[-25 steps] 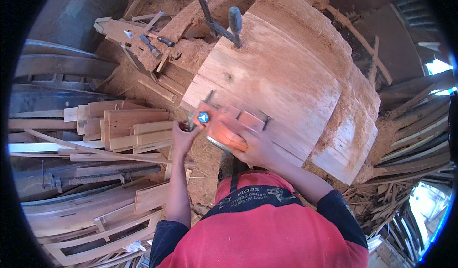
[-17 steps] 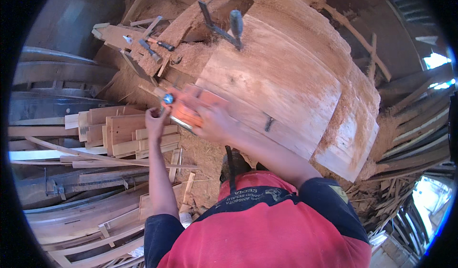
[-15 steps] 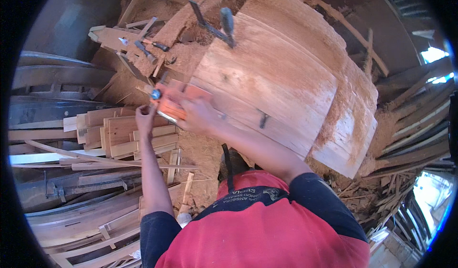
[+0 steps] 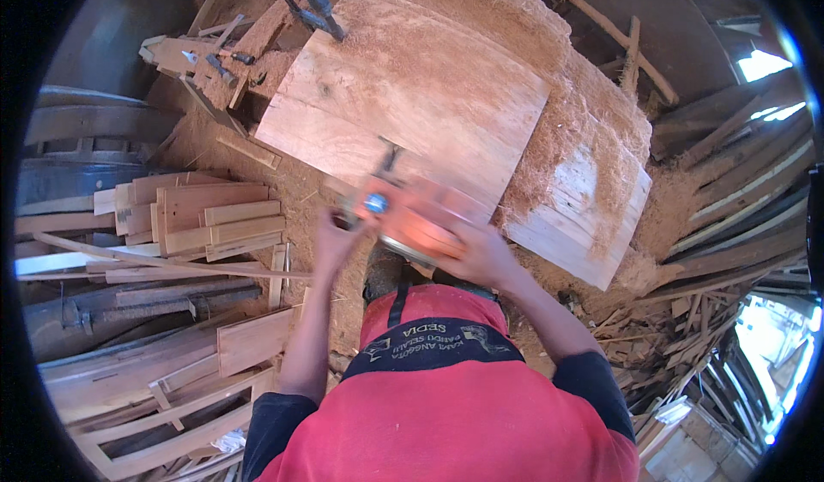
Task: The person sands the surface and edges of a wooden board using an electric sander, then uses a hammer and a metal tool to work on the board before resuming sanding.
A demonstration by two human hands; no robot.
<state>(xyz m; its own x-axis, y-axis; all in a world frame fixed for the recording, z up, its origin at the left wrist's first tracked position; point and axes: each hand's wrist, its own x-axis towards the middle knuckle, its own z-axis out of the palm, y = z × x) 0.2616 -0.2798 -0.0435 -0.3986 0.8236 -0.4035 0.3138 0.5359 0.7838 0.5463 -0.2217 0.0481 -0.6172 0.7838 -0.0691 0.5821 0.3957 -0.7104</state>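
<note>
My right hand (image 4: 482,254) is wrapped round the rear handle of an orange electric planer (image 4: 421,227) with a blue knob at its front. The planer is over the near edge of a wide wooden panel (image 4: 421,78), blurred by motion. My left hand (image 4: 333,240) is at the front left end of the planer, beside the knob. Its fingers are smeared, so their grip does not show. A dark clamp (image 4: 320,6) with a thick handle stands at the panel's far left corner. Another dark clamp part (image 4: 389,155) shows just beyond the planer.
Wood shavings (image 4: 592,130) lie thick over the panel's right side and beyond. Stacked boards (image 4: 215,212) lie at left, with a long thin strip (image 4: 172,263) sticking out. A hammer-like tool (image 4: 221,70) rests at the far left. Scrap wood (image 4: 687,319) is piled at right.
Both hands and the planer have moved right and nearer to me, from the panel's left end to its near edge. The view has shifted, so the panel appears further left.
</note>
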